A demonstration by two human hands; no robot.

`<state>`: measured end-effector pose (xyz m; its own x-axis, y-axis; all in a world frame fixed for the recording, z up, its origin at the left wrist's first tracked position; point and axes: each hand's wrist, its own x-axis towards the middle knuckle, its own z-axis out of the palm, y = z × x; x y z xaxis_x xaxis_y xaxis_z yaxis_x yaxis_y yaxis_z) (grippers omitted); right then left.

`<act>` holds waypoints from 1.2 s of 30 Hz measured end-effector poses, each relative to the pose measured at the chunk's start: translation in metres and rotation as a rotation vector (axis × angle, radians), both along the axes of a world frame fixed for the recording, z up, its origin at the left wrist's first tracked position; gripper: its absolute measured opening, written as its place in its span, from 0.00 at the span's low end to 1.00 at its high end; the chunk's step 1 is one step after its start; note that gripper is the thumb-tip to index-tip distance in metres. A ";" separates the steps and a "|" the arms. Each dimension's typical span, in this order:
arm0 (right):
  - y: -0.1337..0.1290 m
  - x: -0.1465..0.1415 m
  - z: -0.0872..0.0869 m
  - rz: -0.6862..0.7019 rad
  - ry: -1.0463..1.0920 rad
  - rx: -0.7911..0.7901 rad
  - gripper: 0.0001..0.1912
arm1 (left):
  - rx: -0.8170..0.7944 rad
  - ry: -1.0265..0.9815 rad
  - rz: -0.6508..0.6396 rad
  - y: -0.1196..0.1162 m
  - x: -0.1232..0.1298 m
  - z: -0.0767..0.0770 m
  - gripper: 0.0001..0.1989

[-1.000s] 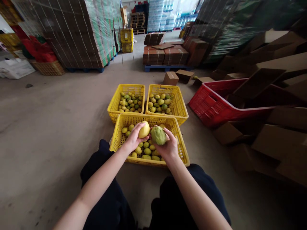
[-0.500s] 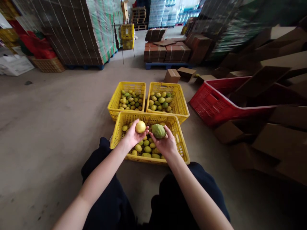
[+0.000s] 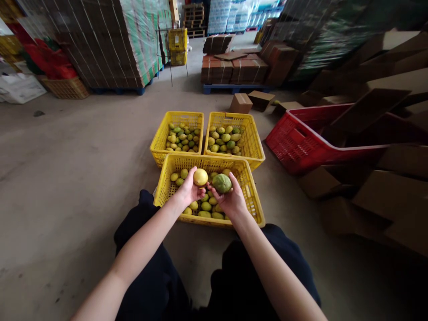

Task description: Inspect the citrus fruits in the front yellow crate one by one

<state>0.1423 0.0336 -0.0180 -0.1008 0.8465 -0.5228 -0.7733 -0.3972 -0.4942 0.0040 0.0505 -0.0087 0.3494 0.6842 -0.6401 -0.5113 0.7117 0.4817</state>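
Front yellow crate (image 3: 250, 191), loose fruit (image 3: 204, 214) inside, under left grip (image 3: 189, 191) and right grip (image 3: 233, 201); rear-left crate (image 3: 163, 157) and rear-right crate (image 3: 252, 139) beyond, fruit in both. Right: palm up, cupped on bumpy green fruit (image 3: 222, 183). Left: palm turned in, clamped on smooth yellow fruit (image 3: 200, 177).

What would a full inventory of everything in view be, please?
yellow fruit: one, yellow, in left hand
green fruit: one, green, in right hand
near crates: three, yellow, centre
crated fruit: many, yellow and green, inside
red crate: one, red, right
cardboard boxes: many, brown, mostly right
cardboard bundles: several, brown, on blue pallet
wrapped stacks: two, greenish, either side
far crates: several, yellow, back
wooden pallets: one stack, brown, back
blue packs: many, blue, back
basket: one, tan, left
red material: some, red, above basket
white item: one, white, left
hands, forearms: two each, bare, lower
trouser legs: two, dark, bottom
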 end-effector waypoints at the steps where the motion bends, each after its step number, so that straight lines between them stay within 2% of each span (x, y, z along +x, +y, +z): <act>1: 0.000 0.000 0.001 -0.005 0.003 -0.007 0.12 | 0.000 -0.001 0.002 0.000 0.000 0.000 0.26; 5: -0.001 -0.002 0.005 -0.011 0.023 -0.035 0.11 | 0.002 -0.005 0.016 -0.001 0.000 0.003 0.25; 9: -0.001 -0.002 0.003 -0.027 0.040 -0.034 0.05 | 0.017 -0.034 0.039 -0.001 -0.001 0.005 0.23; 12: 0.000 -0.002 0.000 -0.005 -0.010 -0.011 0.03 | 0.097 0.028 0.055 0.000 0.001 0.003 0.21; 15: -0.001 -0.002 -0.002 -0.044 -0.187 0.064 0.08 | 0.373 0.296 0.172 -0.001 0.003 -0.001 0.15; 17: -0.003 -0.001 -0.001 -0.132 -0.411 0.190 0.16 | 0.634 0.490 0.261 -0.003 0.003 0.000 0.21; 19: -0.006 0.000 0.002 -0.227 -0.662 0.373 0.24 | 0.871 0.642 0.292 -0.006 0.002 0.003 0.26; 22: -0.010 0.003 0.008 -0.332 -0.877 0.599 0.27 | 1.114 0.802 0.239 -0.010 -0.002 0.012 0.25; 26: -0.013 0.002 0.012 -0.410 -0.961 0.717 0.30 | 1.290 0.899 0.113 -0.015 -0.005 0.018 0.23; 31: -0.014 0.003 0.012 -0.382 -1.018 0.774 0.28 | 1.353 0.874 0.039 -0.016 -0.006 0.020 0.23; 36: -0.009 0.009 0.004 -0.216 -1.070 0.767 0.27 | 1.298 0.771 -0.010 -0.011 -0.007 0.010 0.26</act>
